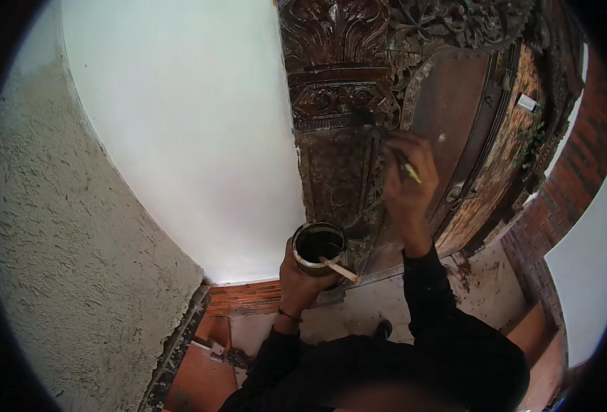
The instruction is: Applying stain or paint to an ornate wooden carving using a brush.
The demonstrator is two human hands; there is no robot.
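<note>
My left hand (301, 286) is wrapped around a small round metal can (303, 263) with dark liquid inside. A pale slim stick (340, 270) lies over the can's near rim, with one end inside. My right hand (411, 177) grips a brush (368, 118) whose dark, blurred bristles reach the carved wooden pilaster (339, 98) of a doorway. A yellow piece (412, 173) shows at my right palm; I cannot tell whether it is the brush handle. The carving above looks dark and glossy, while the panel (334, 170) below looks duller.
A white wall (190, 144) adjoins the pilaster, with rough plaster (66, 221) farther left. At right stands a wooden door (445, 108) with a round metal knob (454, 193). Brick trim (244, 298) edges the wall base. Dark stains (468, 273) mark the pale floor.
</note>
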